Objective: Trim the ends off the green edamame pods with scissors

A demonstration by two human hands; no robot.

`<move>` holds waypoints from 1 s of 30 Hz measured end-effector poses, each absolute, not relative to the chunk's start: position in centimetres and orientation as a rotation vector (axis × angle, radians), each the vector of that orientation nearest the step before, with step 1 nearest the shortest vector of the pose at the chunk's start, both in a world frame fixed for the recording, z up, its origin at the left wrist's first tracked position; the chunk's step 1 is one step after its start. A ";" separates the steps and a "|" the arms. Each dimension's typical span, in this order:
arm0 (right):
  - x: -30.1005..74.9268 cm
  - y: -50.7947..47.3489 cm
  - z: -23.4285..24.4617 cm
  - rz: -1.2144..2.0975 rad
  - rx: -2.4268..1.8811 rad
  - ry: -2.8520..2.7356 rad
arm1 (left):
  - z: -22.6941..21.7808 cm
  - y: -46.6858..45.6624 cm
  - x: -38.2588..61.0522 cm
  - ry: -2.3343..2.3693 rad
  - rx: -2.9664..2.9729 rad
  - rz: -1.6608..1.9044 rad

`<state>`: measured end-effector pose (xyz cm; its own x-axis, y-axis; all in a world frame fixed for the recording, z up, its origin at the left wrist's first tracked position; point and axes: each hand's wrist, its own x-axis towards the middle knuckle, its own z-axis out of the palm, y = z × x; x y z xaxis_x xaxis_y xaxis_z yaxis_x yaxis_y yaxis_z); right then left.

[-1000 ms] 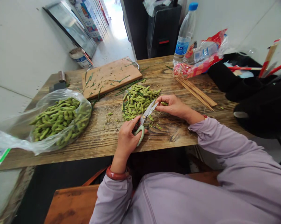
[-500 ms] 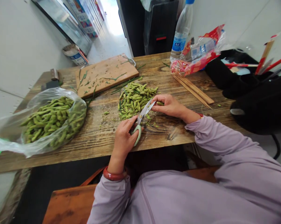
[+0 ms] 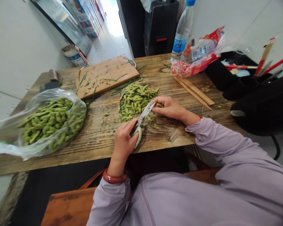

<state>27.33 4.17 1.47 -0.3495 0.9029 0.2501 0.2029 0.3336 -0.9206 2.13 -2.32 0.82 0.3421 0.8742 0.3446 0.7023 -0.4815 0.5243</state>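
Observation:
My left hand [image 3: 125, 136] is closed on the pale green handles of a pair of scissors [image 3: 141, 121], whose blades point up and right, slightly apart. At the blade tips, the fingers of my right hand [image 3: 168, 108] are pinched together around an edamame pod [image 3: 159, 105], mostly hidden by the fingers. Just beyond both hands lies a heap of edamame pods [image 3: 135, 99] on the wooden table [image 3: 96, 138], with small green trimmings scattered near it. A clear plastic bag [image 3: 35, 97] full of more pods sits on the left.
Behind the heap is a wooden cutting board [image 3: 108, 73] with green scraps; a cleaver [image 3: 52, 78] lies left of it. At the right stand a water bottle [image 3: 182, 34], red plastic packaging [image 3: 200, 58], wooden skewers [image 3: 193, 91] and a black holder [image 3: 240, 78] with pens.
Both hands and the scissors hold nearly the same pose at the heap. The whole view has shifted very slightly.

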 end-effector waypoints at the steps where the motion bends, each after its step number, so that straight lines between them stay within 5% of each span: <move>1: 27.3 4.2 1.5 1.058 -0.994 -1.765 | 0.8 -2.3 2.2 1.410 2.310 0.871; 30: 27.4 3.7 2.5 0.997 -0.966 -1.848 | 0.8 -2.2 1.9 1.288 2.209 0.934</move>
